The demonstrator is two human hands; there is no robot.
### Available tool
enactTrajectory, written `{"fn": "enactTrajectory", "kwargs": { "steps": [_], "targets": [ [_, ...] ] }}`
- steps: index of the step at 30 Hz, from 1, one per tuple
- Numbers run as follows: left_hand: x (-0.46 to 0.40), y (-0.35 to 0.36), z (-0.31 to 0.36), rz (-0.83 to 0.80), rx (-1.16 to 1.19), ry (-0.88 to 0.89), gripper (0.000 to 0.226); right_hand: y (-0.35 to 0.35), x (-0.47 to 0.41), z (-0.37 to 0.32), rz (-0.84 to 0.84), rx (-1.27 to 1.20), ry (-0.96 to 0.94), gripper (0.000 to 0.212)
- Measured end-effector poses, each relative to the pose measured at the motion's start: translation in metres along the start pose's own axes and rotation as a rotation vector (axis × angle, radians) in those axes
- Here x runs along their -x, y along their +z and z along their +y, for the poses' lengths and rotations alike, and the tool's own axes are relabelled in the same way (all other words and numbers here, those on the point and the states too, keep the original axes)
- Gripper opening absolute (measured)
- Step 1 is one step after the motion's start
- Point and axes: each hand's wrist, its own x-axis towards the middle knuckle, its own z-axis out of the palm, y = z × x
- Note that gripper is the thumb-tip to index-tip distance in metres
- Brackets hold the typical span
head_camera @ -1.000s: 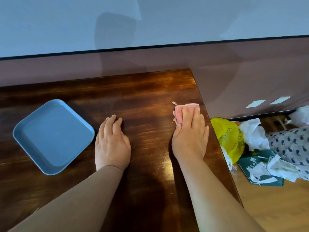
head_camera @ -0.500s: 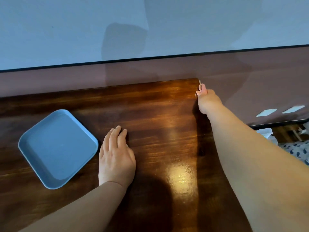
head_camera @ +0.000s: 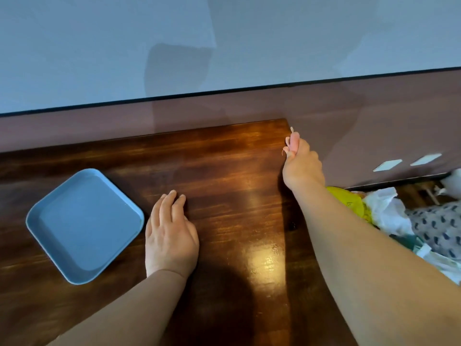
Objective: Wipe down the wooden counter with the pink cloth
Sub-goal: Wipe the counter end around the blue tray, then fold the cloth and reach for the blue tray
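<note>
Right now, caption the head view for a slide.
Right hand wipes dark wooden counter edge with pink cloth; left hand rests flat.

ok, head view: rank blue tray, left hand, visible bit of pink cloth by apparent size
1. blue tray, clearly the largest.
2. left hand, flat on the wooden counter beside the tray.
3. pink cloth, only a sliver showing past the right hand; most of it is hidden, and it is farther from the camera.
</note>
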Motion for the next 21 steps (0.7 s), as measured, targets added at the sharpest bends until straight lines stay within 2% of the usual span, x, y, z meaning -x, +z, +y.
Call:
{"fn": "enactTrajectory", "kwargs": {
  "steps": [8,10,13,16,18,21],
  "targets": [
    [0.000,-0.006,0.007,-0.035,-0.011,0.003,0.045,-0.015,0.123,0.082,0.036,0.099,-0.006,0.049],
    [-0.002,-0.013,0.011,-0.106,-0.086,0.023,0.047,-0.021,0.151,0.100,-0.001,0.181,0.015,0.057],
    [-0.011,-0.031,0.024,-0.267,-0.330,0.050,0.052,-0.032,0.184,0.117,-0.063,0.385,0.029,0.071],
    [0.001,-0.055,0.042,-0.472,-0.394,0.034,0.058,-0.056,0.206,0.125,-0.157,0.508,0.004,0.066],
    [0.028,-0.061,0.055,-0.581,-0.272,0.077,0.064,-0.074,0.213,0.128,-0.249,0.429,-0.018,0.062],
    [0.082,-0.073,0.080,-0.614,-0.009,0.256,0.092,-0.110,0.226,0.137,-0.363,0.094,-0.095,0.069]
  ]
}}
